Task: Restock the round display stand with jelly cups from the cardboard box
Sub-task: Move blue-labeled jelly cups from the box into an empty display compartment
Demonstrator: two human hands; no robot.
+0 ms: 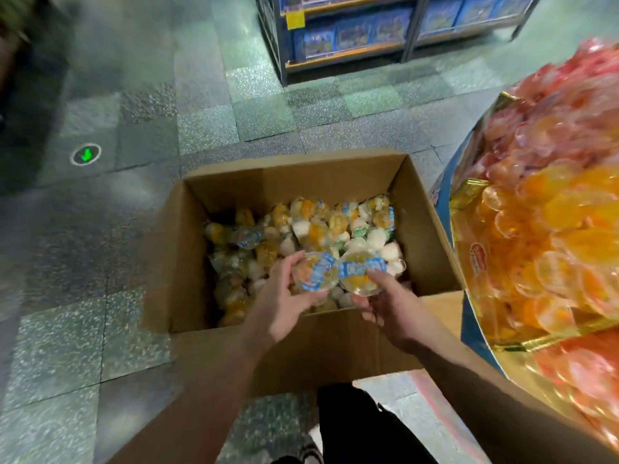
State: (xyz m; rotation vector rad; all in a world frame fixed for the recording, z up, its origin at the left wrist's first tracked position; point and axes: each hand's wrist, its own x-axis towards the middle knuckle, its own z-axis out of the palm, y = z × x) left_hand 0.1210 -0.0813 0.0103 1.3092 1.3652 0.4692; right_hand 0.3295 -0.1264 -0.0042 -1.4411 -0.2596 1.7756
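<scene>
Cardboard box [428, 209] holds loose jelly cups [335, 229] (mixed colours); each hand grips one.

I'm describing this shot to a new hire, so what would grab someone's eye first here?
First, the round display stand at the right edge, heaped with glossy orange and pink jelly cups. Next, the open cardboard box on the tiled floor at centre, partly filled with loose cups. Over it, the left hand and right hand each hold a blue-labelled jelly cup.
</scene>
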